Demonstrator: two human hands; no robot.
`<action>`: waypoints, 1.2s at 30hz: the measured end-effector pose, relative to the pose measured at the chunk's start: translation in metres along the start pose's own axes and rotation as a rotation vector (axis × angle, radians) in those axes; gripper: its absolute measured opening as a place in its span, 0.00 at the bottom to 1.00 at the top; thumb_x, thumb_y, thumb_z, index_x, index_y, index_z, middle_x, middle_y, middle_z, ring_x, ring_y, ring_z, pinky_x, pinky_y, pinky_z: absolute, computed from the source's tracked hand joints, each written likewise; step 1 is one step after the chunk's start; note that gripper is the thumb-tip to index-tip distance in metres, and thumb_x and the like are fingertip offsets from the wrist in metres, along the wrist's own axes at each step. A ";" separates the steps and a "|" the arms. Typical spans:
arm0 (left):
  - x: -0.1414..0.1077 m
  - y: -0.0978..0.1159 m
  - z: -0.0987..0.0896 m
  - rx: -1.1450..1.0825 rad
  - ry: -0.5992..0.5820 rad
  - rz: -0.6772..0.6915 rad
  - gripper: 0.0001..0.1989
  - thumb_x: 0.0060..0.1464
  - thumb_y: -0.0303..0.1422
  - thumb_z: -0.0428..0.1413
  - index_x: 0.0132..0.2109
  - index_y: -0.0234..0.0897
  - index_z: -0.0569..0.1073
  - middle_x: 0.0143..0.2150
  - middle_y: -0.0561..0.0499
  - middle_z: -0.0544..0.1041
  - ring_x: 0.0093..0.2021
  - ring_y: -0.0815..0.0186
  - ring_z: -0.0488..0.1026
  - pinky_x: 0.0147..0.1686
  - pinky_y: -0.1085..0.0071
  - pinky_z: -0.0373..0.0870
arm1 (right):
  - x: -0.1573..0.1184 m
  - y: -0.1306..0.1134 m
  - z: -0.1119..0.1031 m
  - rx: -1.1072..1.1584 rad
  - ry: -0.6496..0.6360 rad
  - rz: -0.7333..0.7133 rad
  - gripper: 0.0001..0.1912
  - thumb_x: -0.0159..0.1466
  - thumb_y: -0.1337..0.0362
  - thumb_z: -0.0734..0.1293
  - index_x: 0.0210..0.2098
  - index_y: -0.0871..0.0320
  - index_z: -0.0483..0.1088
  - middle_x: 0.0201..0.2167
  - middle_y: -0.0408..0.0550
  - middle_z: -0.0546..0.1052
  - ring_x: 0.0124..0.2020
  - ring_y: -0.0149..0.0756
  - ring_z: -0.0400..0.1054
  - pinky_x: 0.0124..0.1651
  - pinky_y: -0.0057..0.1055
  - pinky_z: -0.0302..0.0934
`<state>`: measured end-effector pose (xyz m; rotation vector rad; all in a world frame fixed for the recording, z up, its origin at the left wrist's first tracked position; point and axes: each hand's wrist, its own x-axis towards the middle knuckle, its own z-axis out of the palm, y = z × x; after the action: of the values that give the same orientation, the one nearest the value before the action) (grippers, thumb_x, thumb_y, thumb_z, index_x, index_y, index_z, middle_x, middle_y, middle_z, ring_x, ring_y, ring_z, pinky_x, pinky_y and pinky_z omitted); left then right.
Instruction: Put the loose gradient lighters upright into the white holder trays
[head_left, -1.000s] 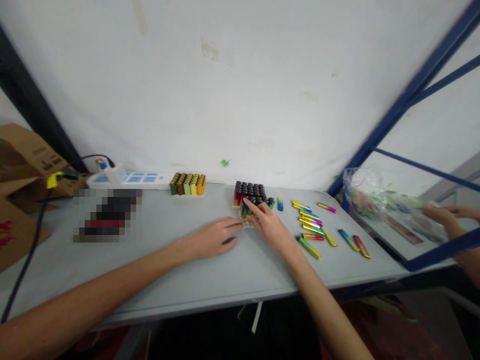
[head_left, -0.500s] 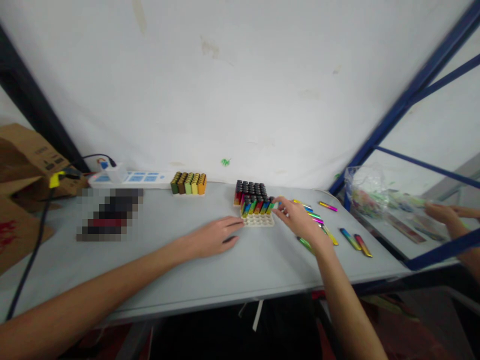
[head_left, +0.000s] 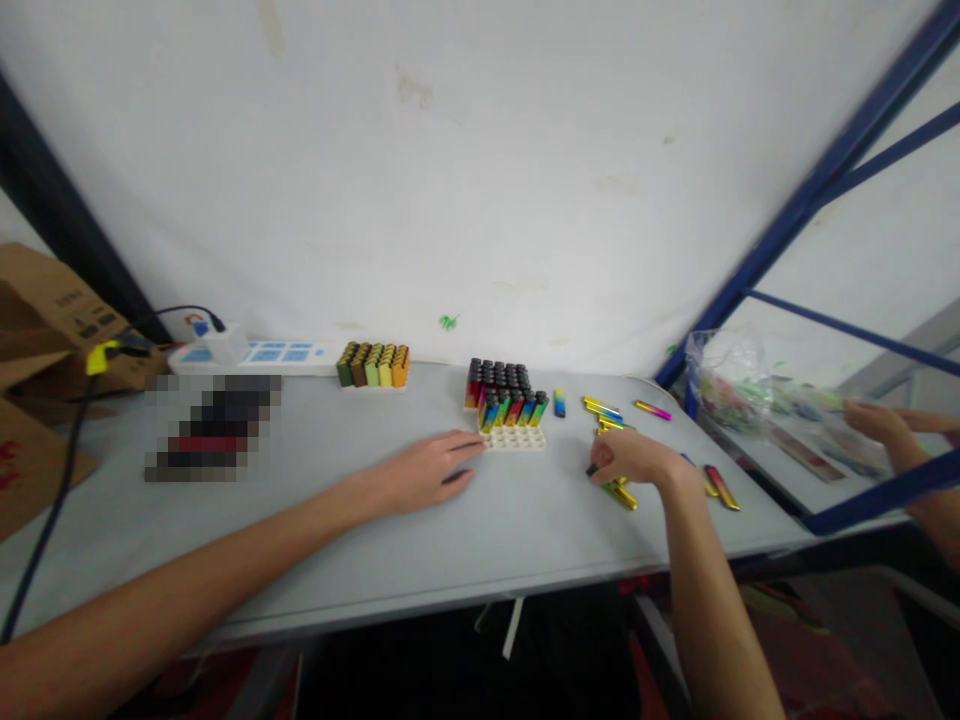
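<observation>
My left hand (head_left: 431,472) lies on the table with its fingers apart, the fingertips touching the left edge of a white tray with holes (head_left: 517,439). The back of that tray carries a row of upright colourful lighters (head_left: 514,409); its front holes show bare. Behind it stands a fuller block of lighters with black tops (head_left: 498,376). My right hand (head_left: 621,460) is over the loose lighters at the right, fingers pinched round a lighter with a dark end (head_left: 592,470). Below its fingers lies a gold lighter (head_left: 624,494). A blue and yellow lighter (head_left: 559,403) lies right of the tray.
A tray of green, brown and orange lighters (head_left: 373,366) stands at the back, beside a power strip (head_left: 281,354). Paper bags (head_left: 56,320) are at the left. Blue frame bars (head_left: 780,215) rise at the right; another person's hands (head_left: 881,422) show beyond.
My right hand has moved from the tray's right end to the loose lighters, nearer the front. The blue and yellow lighter now shows beside the tray. My left hand has stayed in place.
</observation>
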<state>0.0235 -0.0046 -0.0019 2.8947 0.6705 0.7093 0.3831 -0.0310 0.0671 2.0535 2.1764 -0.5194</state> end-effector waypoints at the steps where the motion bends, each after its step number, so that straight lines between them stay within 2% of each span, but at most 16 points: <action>1: 0.000 0.000 0.000 -0.001 0.000 -0.001 0.19 0.67 0.32 0.52 0.62 0.33 0.71 0.62 0.39 0.73 0.61 0.56 0.72 0.64 0.59 0.68 | 0.003 -0.001 0.001 0.011 0.007 -0.018 0.10 0.51 0.67 0.76 0.35 0.59 0.80 0.32 0.48 0.83 0.31 0.37 0.75 0.31 0.27 0.63; 4: -0.001 -0.001 0.001 0.009 -0.005 0.000 0.19 0.67 0.32 0.52 0.62 0.34 0.70 0.62 0.40 0.72 0.61 0.57 0.72 0.64 0.60 0.68 | 0.007 -0.009 0.002 0.037 0.067 -0.125 0.08 0.55 0.67 0.74 0.36 0.59 0.80 0.33 0.49 0.82 0.33 0.38 0.75 0.35 0.29 0.65; 10: -0.001 -0.002 0.003 0.001 -0.001 -0.001 0.20 0.67 0.32 0.52 0.62 0.33 0.70 0.62 0.39 0.73 0.61 0.56 0.71 0.63 0.59 0.68 | -0.004 -0.039 -0.009 0.246 0.296 -0.486 0.09 0.63 0.61 0.71 0.42 0.57 0.78 0.38 0.48 0.81 0.35 0.35 0.74 0.40 0.31 0.67; 15: 0.000 0.000 0.001 -0.012 -0.002 -0.002 0.19 0.66 0.32 0.52 0.62 0.34 0.70 0.62 0.39 0.72 0.61 0.56 0.71 0.64 0.58 0.68 | -0.010 -0.058 -0.013 0.302 0.431 -0.615 0.08 0.63 0.60 0.72 0.40 0.56 0.78 0.36 0.48 0.80 0.34 0.35 0.74 0.39 0.31 0.68; 19: 0.000 0.000 0.000 -0.018 -0.001 -0.005 0.20 0.66 0.32 0.52 0.62 0.33 0.70 0.62 0.39 0.72 0.61 0.55 0.72 0.63 0.58 0.68 | -0.001 -0.061 -0.006 0.322 0.495 -0.651 0.09 0.65 0.57 0.71 0.40 0.56 0.78 0.36 0.48 0.80 0.34 0.35 0.75 0.39 0.32 0.71; 26: 0.000 0.001 0.000 -0.026 0.009 -0.012 0.19 0.66 0.32 0.52 0.62 0.34 0.71 0.62 0.39 0.73 0.60 0.55 0.72 0.63 0.57 0.69 | 0.029 -0.076 0.024 0.527 0.729 -0.530 0.14 0.65 0.55 0.70 0.46 0.57 0.73 0.38 0.49 0.81 0.34 0.37 0.77 0.40 0.35 0.75; 31: 0.001 0.001 0.001 -0.027 0.006 -0.005 0.18 0.66 0.31 0.51 0.61 0.33 0.71 0.61 0.38 0.73 0.60 0.55 0.72 0.63 0.57 0.69 | 0.039 -0.090 0.041 0.493 0.743 -0.566 0.12 0.68 0.55 0.67 0.44 0.57 0.72 0.40 0.51 0.79 0.35 0.37 0.77 0.39 0.38 0.75; 36: 0.001 0.001 0.000 -0.027 0.018 0.001 0.18 0.66 0.32 0.52 0.60 0.34 0.71 0.60 0.39 0.74 0.59 0.56 0.73 0.63 0.58 0.69 | 0.036 -0.094 0.043 0.503 0.775 -0.579 0.11 0.69 0.57 0.66 0.44 0.57 0.73 0.37 0.50 0.79 0.34 0.37 0.78 0.38 0.35 0.75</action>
<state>0.0245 -0.0058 -0.0014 2.8678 0.6561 0.7394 0.2809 -0.0130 0.0321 2.0295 3.4564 -0.3687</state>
